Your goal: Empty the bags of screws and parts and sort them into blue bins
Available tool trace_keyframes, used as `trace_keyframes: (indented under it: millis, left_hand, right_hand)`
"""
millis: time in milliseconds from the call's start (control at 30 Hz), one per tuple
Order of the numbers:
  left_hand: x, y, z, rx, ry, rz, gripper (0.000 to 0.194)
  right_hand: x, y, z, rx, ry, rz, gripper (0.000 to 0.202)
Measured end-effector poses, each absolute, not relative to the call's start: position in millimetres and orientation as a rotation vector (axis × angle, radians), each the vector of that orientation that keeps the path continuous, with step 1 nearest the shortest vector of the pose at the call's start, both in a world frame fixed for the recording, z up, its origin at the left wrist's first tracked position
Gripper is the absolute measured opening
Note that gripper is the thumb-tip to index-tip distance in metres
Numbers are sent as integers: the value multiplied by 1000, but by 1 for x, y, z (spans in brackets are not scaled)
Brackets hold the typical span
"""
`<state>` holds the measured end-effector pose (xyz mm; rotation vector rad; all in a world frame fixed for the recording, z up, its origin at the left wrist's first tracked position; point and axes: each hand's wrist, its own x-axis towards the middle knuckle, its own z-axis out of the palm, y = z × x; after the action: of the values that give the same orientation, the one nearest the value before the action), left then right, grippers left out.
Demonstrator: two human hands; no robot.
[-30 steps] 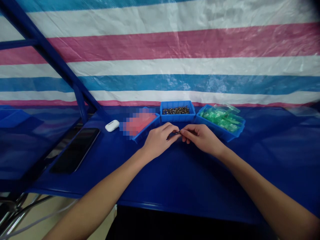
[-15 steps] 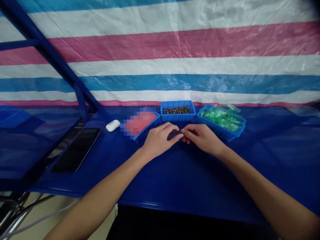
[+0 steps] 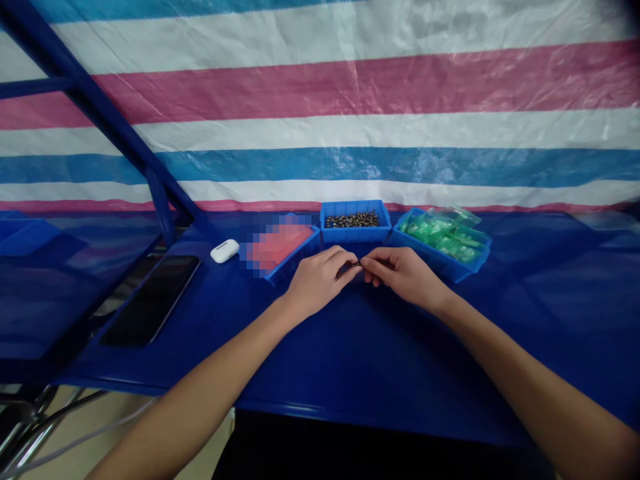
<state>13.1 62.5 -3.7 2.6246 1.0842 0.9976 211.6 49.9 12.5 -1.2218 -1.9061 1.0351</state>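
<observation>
My left hand (image 3: 320, 277) and my right hand (image 3: 400, 272) meet fingertip to fingertip above the blue table. Between them is a small dark metal part (image 3: 357, 265), mostly covered by the fingers, its exact kind too small to make out. Thumb and index finger of each hand are pinched on it. Just behind the hands stands a blue bin (image 3: 356, 235) of small brass-and-dark metal parts (image 3: 353, 220). Left of it, a second blue bin (image 3: 295, 259) holds pinkish-red pieces (image 3: 280, 247), partly pixelated. To the right, a third blue bin (image 3: 463, 272) is heaped with green pieces in clear plastic bags (image 3: 445, 237).
A white earbud case (image 3: 225, 251) and a black phone (image 3: 153, 300) lie at the left on the table (image 3: 350, 373). A blue metal frame (image 3: 110, 127) slants up at the far left. Striped plastic sheeting (image 3: 350, 87) hangs behind the bins.
The left thumb and index finger have closed together on the small metal part, which shows a little more between the hands. Otherwise the hands stay in place.
</observation>
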Motion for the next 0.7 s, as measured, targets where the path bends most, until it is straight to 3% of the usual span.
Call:
trace_keyframes:
  millis: [533,700]
  left_hand:
    - [12,63,-3,2623,1104,1012,23]
    - [13,63,-3,2585,1069,1002,13]
  right_hand:
    - [212,50,12,-1223,-1886,1044,30]
    - [212,50,12,-1234,-1887,1046,29]
